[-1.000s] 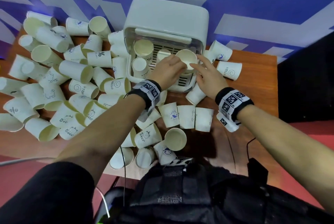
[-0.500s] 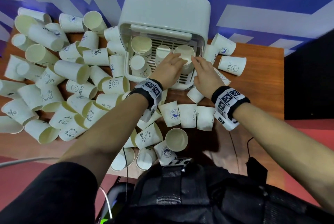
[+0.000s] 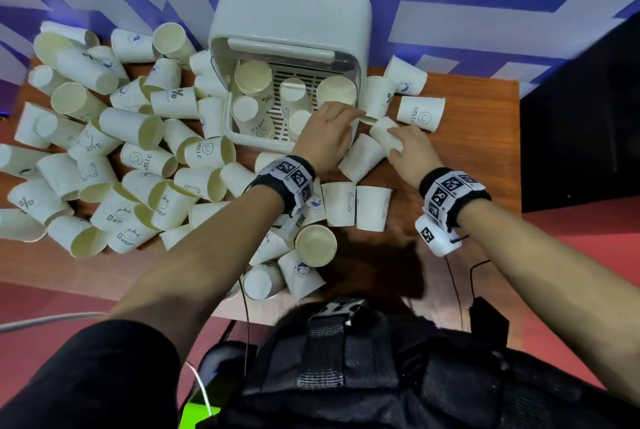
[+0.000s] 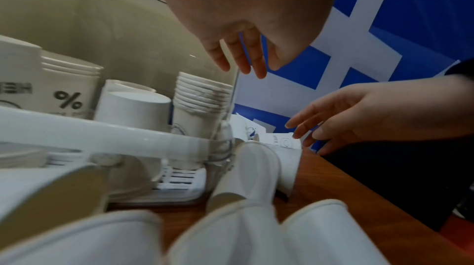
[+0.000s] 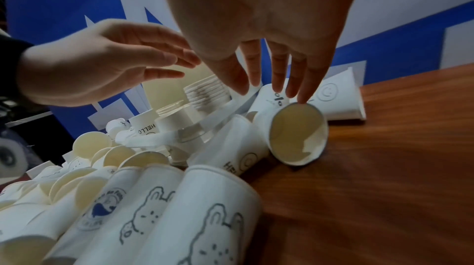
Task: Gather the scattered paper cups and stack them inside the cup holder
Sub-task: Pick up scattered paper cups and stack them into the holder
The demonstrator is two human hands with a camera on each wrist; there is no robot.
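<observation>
The white cup holder (image 3: 291, 23) stands at the back of the wooden table (image 3: 478, 137), its tray holding several stacks of paper cups; the tallest stack (image 3: 337, 90) is in the right corner. My left hand (image 3: 346, 120) hovers open at the tray's front right corner and holds nothing; its fingers (image 4: 241, 60) are straight. My right hand (image 3: 394, 137) reaches down to a cup lying on its side (image 5: 297, 133) just right of the holder, straight fingertips (image 5: 302, 95) touching its upper rim. Scattered cups (image 3: 131, 130) cover the table's left half.
More cups lie in a row near the front edge (image 3: 372, 208) and right of the holder (image 3: 420, 113). A dark cabinet (image 3: 581, 123) stands past the table's right edge. Bare wood lies to the right of my right hand. A blue and white wall is behind.
Both hands have left the cup stack in the tray's right corner. The left drew back to the tray's front corner; the right moved right and down onto a lying cup.
</observation>
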